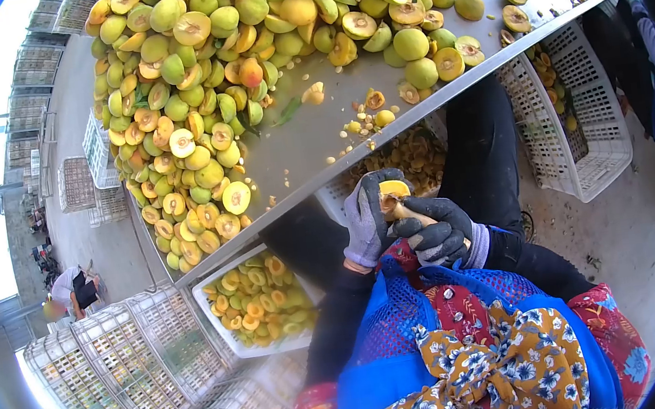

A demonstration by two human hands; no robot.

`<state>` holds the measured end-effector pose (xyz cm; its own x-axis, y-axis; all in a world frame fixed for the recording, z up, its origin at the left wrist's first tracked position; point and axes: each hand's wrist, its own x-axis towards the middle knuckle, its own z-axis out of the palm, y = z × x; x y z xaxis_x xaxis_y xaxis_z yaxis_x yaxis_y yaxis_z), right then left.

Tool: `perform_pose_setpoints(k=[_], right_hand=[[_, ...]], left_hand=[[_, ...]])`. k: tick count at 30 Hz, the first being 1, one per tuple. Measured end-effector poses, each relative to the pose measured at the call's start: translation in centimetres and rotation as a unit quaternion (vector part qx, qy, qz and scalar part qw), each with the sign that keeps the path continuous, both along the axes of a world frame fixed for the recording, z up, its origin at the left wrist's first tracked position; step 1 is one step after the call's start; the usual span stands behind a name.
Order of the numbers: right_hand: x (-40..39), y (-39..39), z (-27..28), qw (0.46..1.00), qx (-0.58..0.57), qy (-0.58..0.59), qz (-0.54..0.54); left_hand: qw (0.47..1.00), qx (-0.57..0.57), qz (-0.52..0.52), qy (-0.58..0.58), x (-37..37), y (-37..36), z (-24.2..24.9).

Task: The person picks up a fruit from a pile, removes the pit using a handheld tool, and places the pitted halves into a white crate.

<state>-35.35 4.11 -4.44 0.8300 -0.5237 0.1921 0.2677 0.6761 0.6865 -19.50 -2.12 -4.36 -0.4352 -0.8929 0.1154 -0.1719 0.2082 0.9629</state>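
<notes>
My left hand (367, 220), in a grey and lilac work glove, is closed around an apricot half (394, 189), its yellow cut face turned up. My right hand (442, 232), gloved the same way, is closed around a short tool with a pale handle (409, 213). The tool's tip meets the fruit, though my fingers hide its exact shape. Both hands are close together above my lap, just off the front edge of the metal table (290, 156). A big heap of green-yellow apricot halves (192, 82) covers the table's left and far parts.
Below my hands, a crate holds scraps (411, 158). At left stands a white crate of apricot halves (262, 301), beside stacked crates (117, 341). Another white crate (586, 102) is at right. Small pits and a leaf (289, 112) lie on the table. A person (77, 289) is far left.
</notes>
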Motion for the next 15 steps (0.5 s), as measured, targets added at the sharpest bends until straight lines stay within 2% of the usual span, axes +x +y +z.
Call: perform_pose_setpoints(k=[3,5,6,7,9,11,12,13,14,15], right_hand=[[-0.4,-0.6,0.6,0.996,-0.080,-0.036,-0.018],[-1.1,-1.2,2.8,0.984,-0.148,0.079,-0.066],[-1.4,-1.6,3.9,0.970,-0.182,0.138,-0.084],[-2.0,-1.9,3.6,0.964,-0.163,0.195,-0.081],[-3.4,-2.4,2.4,0.938,-0.133,0.320,-0.034],[-3.8,-2.6,2.5,0.852,-0.217,0.477,-0.001],[-3.5,-2.5,2.0,0.787,-0.279,0.551,-0.011],[-3.1,-2.4,1.4,0.710,-0.338,0.618,-0.026],[-2.7,-2.5,1.1,0.621,-0.393,0.677,-0.043],[-2.3,-2.8,1.4,0.607,-0.380,0.697,-0.018]], left_hand=[[0.999,-0.030,0.024,-0.030,-0.2,0.0,-0.9],[0.994,-0.004,0.040,-0.103,2.2,1.3,-6.5],[0.989,0.010,0.045,-0.141,1.9,0.9,-5.1],[0.964,-0.154,0.038,-0.214,3.1,1.9,-2.6],[0.939,-0.137,0.095,-0.300,6.6,2.9,-1.4],[0.918,0.034,0.250,-0.306,12.9,3.8,-2.5],[0.891,0.114,0.325,-0.295,14.8,3.5,-1.3],[0.798,0.111,0.318,-0.500,16.3,4.0,0.6],[0.757,0.119,0.346,-0.541,17.3,4.2,1.6],[0.718,0.040,0.363,-0.592,18.8,4.0,1.6]])
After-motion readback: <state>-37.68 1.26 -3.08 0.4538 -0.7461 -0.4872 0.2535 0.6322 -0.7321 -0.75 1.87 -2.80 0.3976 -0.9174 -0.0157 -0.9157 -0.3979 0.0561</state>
